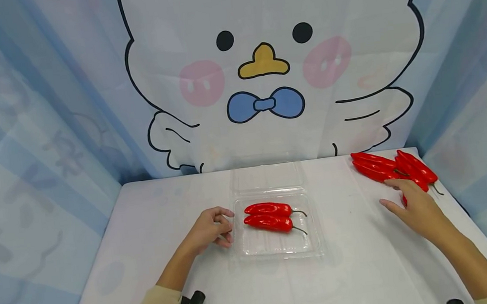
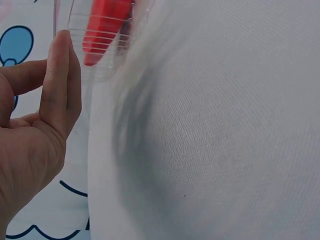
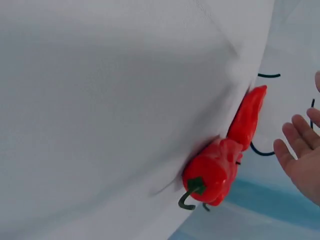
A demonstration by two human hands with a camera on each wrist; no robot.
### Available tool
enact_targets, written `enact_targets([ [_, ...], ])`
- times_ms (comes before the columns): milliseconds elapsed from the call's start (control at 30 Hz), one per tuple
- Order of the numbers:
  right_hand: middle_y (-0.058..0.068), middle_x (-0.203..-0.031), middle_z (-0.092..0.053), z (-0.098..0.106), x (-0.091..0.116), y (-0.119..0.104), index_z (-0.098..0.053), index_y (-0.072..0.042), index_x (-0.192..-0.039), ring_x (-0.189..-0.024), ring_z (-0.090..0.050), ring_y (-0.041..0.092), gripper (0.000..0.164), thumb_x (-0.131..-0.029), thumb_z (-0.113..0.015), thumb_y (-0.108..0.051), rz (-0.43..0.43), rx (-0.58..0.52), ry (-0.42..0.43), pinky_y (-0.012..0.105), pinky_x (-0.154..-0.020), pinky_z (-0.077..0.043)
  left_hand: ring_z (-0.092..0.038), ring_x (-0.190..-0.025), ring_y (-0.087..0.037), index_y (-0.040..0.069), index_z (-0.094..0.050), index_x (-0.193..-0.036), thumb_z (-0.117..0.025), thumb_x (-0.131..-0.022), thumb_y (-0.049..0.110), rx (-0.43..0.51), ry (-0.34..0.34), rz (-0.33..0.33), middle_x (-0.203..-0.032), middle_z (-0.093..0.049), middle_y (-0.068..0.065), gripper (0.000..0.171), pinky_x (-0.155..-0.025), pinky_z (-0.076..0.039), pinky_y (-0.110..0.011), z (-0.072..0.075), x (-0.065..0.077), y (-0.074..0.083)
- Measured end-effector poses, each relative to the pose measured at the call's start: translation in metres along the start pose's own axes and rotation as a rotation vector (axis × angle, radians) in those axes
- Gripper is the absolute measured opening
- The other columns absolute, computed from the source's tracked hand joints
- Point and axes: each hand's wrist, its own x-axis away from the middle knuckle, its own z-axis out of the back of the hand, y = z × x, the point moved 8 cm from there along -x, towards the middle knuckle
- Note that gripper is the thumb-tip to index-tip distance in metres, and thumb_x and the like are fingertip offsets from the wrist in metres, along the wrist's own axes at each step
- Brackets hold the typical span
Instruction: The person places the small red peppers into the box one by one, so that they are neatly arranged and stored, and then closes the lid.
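Two red chili peppers (image 1: pixel 270 223) with green stems lie side by side in a clear plastic box (image 1: pixel 262 252), stems to the right. The box's lid (image 1: pixel 268 178) is folded back behind it. At the left rim is my left hand (image 1: pixel 210 229), fingers loosely bent and nothing in its grasp. My right hand (image 1: pixel 415 209) hovers at a pile of several red chili peppers (image 1: pixel 374 166) at the table's far right corner, partly covering them. In the right wrist view its fingers (image 3: pixel 300 137) are spread and hold nothing, apart from the peppers (image 3: pixel 212 170).
A white cloth covers the table (image 1: pixel 152 214). Behind it hangs a curtain (image 1: pixel 269 144) with a cartoon bird, and blue-white curtains (image 1: pixel 29 167) close in both sides. A black wrist device (image 1: pixel 193 302) sits by the left sleeve.
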Motion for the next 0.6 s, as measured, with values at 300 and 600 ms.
enact_targets([
  [300,0.040,-0.137,-0.041,0.011,0.008,0.045,-0.043,0.008,-0.145,-0.120,-0.039,0.059,0.078,-0.088,-0.082,-0.029,-0.132,0.058,-0.071,0.077,-0.081,-0.052,-0.068,-0.063,-0.019,-0.004,-0.058,-0.127,-0.065,-0.097,-0.001,0.008,0.016,0.017,-0.083,-0.062,-0.011,0.031,-0.059,-0.065,-0.035,0.001,-0.001,-0.001],
  [600,0.044,-0.123,-0.042,0.012,0.021,0.078,-0.036,0.014,-0.144,-0.104,-0.049,0.057,0.092,-0.085,-0.083,-0.036,-0.261,0.072,-0.171,0.050,-0.059,-0.064,-0.068,-0.063,-0.018,-0.007,-0.056,-0.129,-0.066,-0.097,-0.001,0.006,-0.009,0.008,-0.082,-0.062,-0.009,0.034,-0.059,-0.065,-0.034,-0.001,0.001,0.000],
])
